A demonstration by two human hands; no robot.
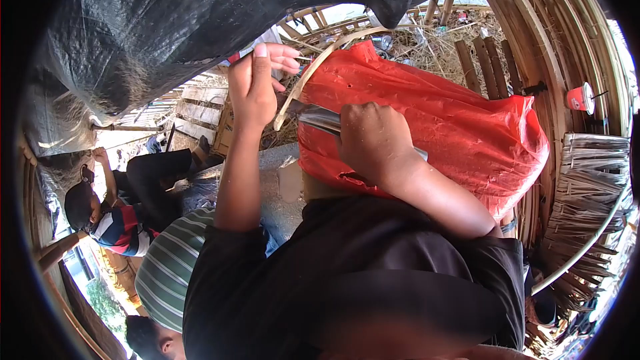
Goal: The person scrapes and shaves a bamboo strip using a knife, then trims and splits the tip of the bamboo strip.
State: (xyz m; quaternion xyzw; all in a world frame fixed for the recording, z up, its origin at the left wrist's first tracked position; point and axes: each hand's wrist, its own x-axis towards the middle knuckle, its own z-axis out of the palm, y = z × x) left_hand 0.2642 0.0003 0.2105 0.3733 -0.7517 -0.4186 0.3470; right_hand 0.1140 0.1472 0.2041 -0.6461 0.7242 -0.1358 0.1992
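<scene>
My right hand (377, 140) is closed in a fist around a knife (321, 119). Its broad grey metal blade points left, and a pale grey end shows past the far side of the fist. My left hand (257, 87) is raised to the left of the blade, thumb up and fingers stretched out. A thin pale sliver lies by its fingertips; I cannot tell whether they touch it. Between the hands a curved, pale strip (320, 63), like split bamboo, passes close to the fingers and over the blade tip. Beneath lies a large bundle wrapped in red plastic (427, 100).
Dark plastic sheeting (167, 27) hangs low overhead at left. A person in a striped shirt (175, 263) sits close on my left, and another in a dark cap (80, 203) reclines beyond. Bamboo slats (533, 33) and a red cup (580, 99) are at right.
</scene>
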